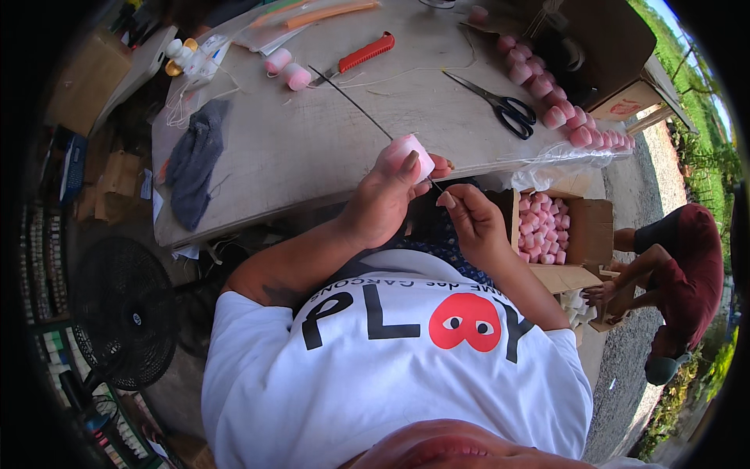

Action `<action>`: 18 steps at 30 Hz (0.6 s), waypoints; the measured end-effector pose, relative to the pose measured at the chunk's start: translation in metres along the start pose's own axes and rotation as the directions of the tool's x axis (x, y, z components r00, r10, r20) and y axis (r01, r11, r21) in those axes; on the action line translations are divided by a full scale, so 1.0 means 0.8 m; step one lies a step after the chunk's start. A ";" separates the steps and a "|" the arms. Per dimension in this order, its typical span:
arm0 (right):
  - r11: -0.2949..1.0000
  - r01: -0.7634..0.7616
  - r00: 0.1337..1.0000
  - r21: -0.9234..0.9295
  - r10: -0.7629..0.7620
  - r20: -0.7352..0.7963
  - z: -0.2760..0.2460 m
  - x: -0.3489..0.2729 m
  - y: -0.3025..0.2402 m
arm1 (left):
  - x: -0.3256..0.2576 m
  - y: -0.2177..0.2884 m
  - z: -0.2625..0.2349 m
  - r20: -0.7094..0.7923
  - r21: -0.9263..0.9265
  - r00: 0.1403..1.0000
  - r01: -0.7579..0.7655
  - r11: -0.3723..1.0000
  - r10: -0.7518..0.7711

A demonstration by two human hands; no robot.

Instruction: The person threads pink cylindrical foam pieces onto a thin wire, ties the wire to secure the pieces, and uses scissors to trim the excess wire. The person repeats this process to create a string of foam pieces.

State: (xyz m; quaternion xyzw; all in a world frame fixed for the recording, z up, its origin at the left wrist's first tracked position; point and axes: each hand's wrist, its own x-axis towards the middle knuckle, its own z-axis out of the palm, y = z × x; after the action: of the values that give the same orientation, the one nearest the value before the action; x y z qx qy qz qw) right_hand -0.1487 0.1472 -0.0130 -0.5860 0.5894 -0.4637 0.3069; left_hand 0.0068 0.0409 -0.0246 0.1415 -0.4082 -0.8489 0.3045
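left hand (384,205): closed around a pink cup (409,155), thumb over its top, held just above the near edge of the table (312,148).
right hand (475,220): fingertips pinched on the near end of a thin dark needle (367,116) that runs up through the cup and slants away over the table.
scissors (501,103): lying open-handled on the table, well right of the cup.
cutter (358,57): red, far side of the table.
box (582,234): open, beside the right hand, full of pink cups.
cloth (194,160): grey, on the table's left part.
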 end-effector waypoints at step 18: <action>0.695 0.190 0.968 -0.694 -0.252 0.013 -0.083 0.097 0.077 | -0.026 0.159 -0.096 -0.566 0.316 0.561 -0.528 0.788 0.603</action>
State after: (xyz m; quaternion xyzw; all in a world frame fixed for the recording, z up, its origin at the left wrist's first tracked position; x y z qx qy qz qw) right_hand -0.2436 0.0768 -0.0295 -0.7044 0.6569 -0.2684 -0.0158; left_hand 0.1120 -0.0538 0.0262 0.3004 -0.3483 -0.5801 0.6723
